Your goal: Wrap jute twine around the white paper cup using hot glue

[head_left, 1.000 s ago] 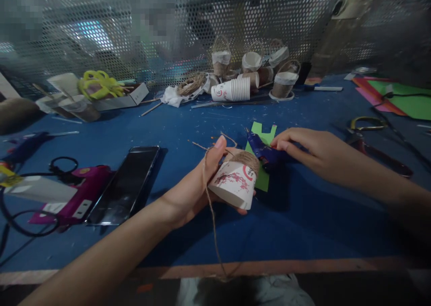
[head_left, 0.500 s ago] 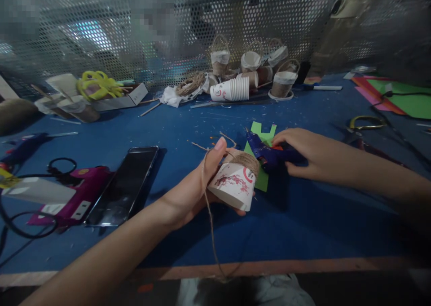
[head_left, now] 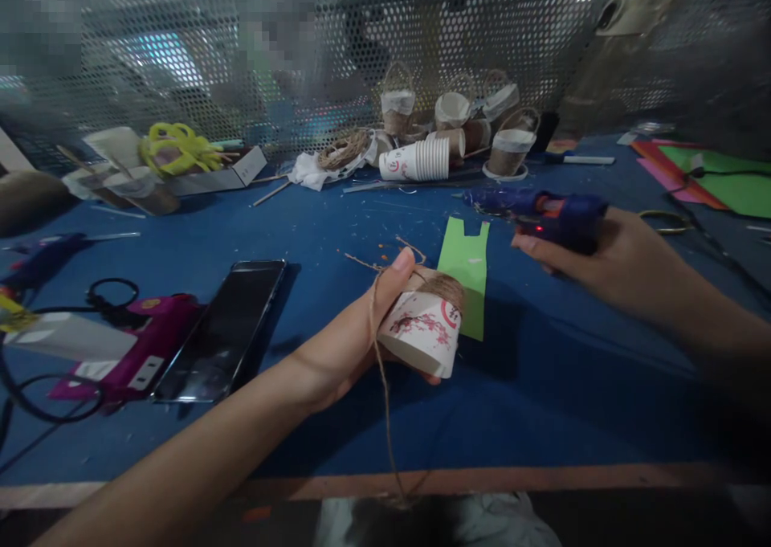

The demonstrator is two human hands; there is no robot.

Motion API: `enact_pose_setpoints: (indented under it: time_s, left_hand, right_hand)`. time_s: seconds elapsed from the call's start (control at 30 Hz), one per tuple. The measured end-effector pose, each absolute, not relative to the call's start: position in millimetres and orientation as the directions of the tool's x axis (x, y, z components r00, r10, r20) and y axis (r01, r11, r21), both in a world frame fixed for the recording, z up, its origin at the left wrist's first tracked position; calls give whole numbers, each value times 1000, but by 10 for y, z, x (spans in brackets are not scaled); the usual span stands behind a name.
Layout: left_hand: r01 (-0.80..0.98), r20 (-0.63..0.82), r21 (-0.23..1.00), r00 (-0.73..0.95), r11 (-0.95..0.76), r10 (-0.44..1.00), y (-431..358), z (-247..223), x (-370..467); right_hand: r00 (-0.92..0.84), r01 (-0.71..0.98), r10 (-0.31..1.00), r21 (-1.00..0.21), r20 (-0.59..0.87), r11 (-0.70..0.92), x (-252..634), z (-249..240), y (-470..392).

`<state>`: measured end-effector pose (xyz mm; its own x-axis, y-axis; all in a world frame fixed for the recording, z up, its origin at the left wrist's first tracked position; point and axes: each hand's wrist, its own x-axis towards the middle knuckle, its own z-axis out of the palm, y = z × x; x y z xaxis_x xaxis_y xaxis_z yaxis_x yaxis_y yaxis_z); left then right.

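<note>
My left hand (head_left: 385, 314) is closed round a white paper cup (head_left: 422, 332) printed with pink blossom, tilted with its open rim towards me. Brown twine (head_left: 446, 286) is wound about the cup's upper part, and a loose length hangs over my wrist to the table's front edge. In my right hand (head_left: 608, 250) is a blue hot glue gun (head_left: 536, 210) with a small red light glowing. It is raised above the table, its nozzle pointing left, apart from the cup. A cut piece of green paper (head_left: 473, 270) lies just behind and right of the cup.
A phone (head_left: 222, 330) and a magenta power strip (head_left: 144, 346) with cables lie on the left, near another glue gun (head_left: 45, 258). Along the mesh screen stand stacked paper cups (head_left: 418, 161) and several small twine baskets (head_left: 509, 152). Coloured sheets (head_left: 716, 177) lie at the right.
My right hand has lifted the glue gun off the green paper, up and to the right, so more of the paper shows. My left hand keeps the cup in nearly the same place.
</note>
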<state>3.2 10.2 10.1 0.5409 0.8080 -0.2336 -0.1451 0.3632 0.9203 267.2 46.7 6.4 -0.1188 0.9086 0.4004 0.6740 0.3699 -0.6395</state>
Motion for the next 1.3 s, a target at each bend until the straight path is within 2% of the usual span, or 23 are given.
enact_pose_setpoints:
  time_s: [0.17,0.23,0.37,0.47,0.63,0.93,1.3]
  left_hand:
    - [-158,-160,947,524,280,836,133,76,35]
    - [-136,-124,966,503,220,855,141,82,31]
    - [-128,-76,982,406,139,911,129,112,27]
    - [-168,-81,976,298,135,951,106,118,34]
    - [-228,-42,968,266,105,963,101,92,30]
    - [-189,44,982,164,-13,985,87,109,42]
    - [-12,155,988,145,-155,977,49,56,9]
  right_hand:
    - [-94,375,903,-825,419,422,2613,126,322]
    - [-125,390,916,-831,380,398,2622,141,264]
    - [-227,525,900,-732,373,435,2642,147,198]
    - [-352,467,874,-746,335,474,2632,125,182]
    - [-456,431,824,-727,337,535,2656,73,201]
    - [-420,545,841,-646,341,535,2624,88,149]
    - [-465,520,836,-675,291,524,2684,63,167]
